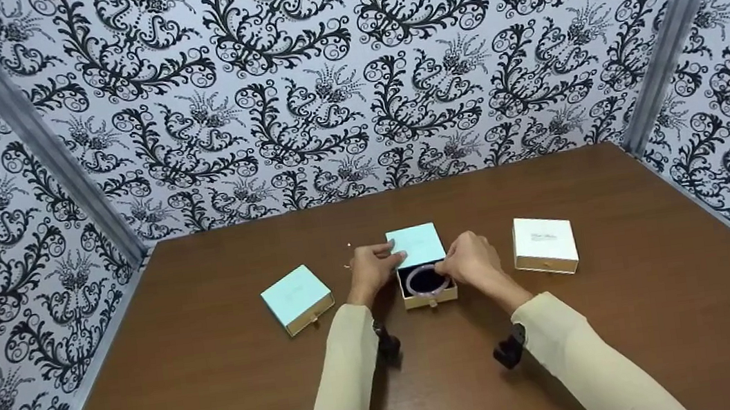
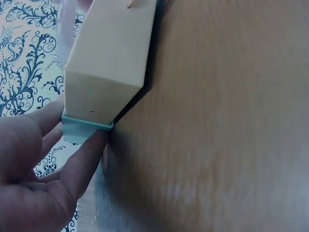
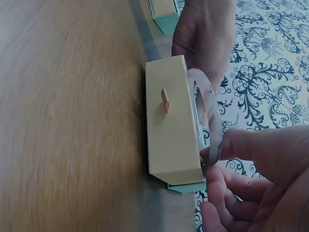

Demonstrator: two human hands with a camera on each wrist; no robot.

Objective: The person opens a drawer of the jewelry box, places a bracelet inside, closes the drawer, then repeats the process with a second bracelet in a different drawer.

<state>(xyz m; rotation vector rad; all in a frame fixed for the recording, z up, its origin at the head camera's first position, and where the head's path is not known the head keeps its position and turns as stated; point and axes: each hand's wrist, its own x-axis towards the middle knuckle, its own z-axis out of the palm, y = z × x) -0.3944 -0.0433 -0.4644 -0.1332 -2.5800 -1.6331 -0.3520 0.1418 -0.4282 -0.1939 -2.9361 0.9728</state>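
In the head view a mint box (image 1: 416, 244) lies mid-table with its cream drawer (image 3: 170, 140) pulled out toward me. The drawer has a dark lining and a small pull tab (image 3: 165, 102) on its front. My left hand (image 1: 371, 272) grips the mint sleeve by its sides, thumb and fingers on opposite edges in the left wrist view. My right hand (image 1: 473, 261) pinches a pale, translucent bangle (image 3: 212, 108) between thumb and finger. The bangle is tilted at the drawer's opening, its near part standing above the rim in the right wrist view.
Left of the hands sits a second mint box (image 1: 296, 297), its drawer in. A white box (image 1: 544, 243) with small print stands to the right. Small white specks lie near my left hand. Patterned walls (image 1: 351, 95) border the brown table (image 1: 220, 390).
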